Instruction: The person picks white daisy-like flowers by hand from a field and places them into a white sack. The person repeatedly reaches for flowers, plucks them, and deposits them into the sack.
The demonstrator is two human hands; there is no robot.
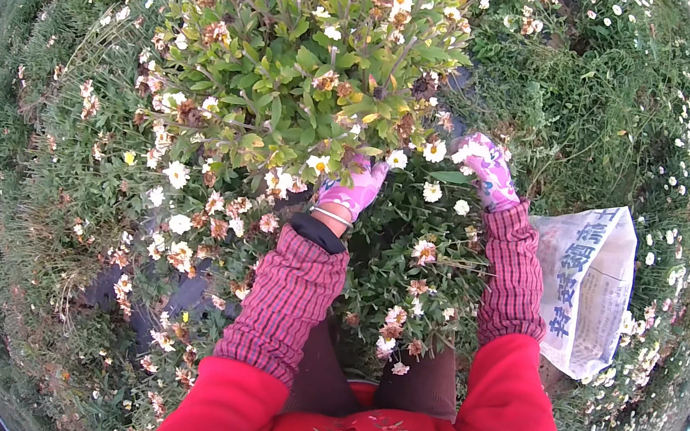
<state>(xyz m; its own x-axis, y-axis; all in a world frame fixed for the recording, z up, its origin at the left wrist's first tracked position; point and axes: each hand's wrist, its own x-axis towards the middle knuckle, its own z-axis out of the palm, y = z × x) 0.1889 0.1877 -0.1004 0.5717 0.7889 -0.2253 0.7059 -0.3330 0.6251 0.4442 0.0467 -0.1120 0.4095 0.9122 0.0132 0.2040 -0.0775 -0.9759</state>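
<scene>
My left hand (353,188), in a pink patterned glove, reaches in at the lower edge of a leafy flowering bush (294,70). Leaves cover most of its fingers, and a white flower (397,159) shows beside the thumb. Farther right, my right hand (492,175) wears a matching glove and is curled around white flowers (474,151) at its fingertips. A yellow-centred white flower (434,151) stands between the two hands. Below them, more white blooms (432,192) rise from dark green foliage.
To the right of my right forearm stands a white woven sack (586,290) bearing writing, its mouth hidden in part. Wilted pinkish-brown flowers (181,255) crowd the left side. Dark ground sheeting (192,292) shows between plants. Weedy green growth (561,108) fills the upper right.
</scene>
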